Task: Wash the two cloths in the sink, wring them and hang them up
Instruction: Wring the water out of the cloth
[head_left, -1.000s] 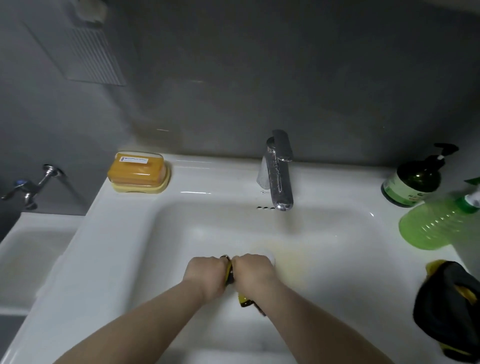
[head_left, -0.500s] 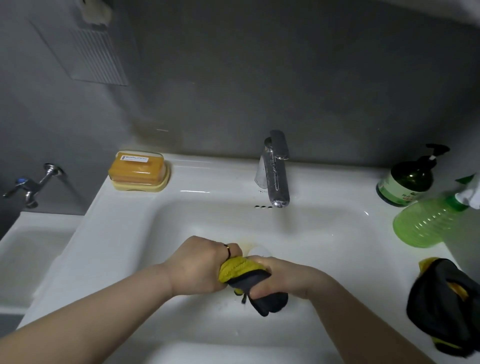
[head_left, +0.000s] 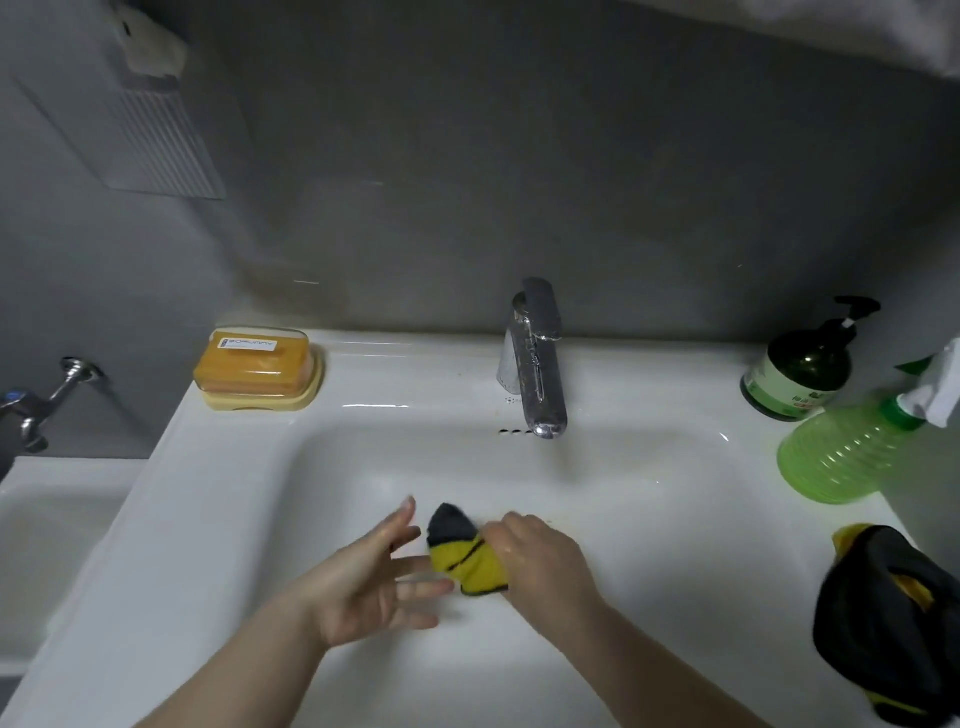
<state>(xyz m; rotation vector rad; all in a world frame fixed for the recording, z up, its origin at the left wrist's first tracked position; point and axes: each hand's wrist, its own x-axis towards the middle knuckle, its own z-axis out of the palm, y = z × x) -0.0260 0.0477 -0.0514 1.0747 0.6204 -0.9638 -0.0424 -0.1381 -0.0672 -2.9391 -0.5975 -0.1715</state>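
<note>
Below the faucet (head_left: 535, 364), right hand (head_left: 540, 564) clamps the yellow-and-grey cloth (head_left: 465, 553); left hand (head_left: 363, 582) is spread, empty (regrip advisable). Twist opposite ways over the sink (head_left: 249, 519).

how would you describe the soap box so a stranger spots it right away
Start at the white sink with the chrome tap at its back. Follow the back ledge to its far left corner: the soap box sits there alone. It is orange-yellow with a clear lid, unlike the green bottles on the right.

Sink basin (head_left: 649, 519) lies open right of the hands — faucet (head_left: 535, 364) overhangs its back edge.
</note>
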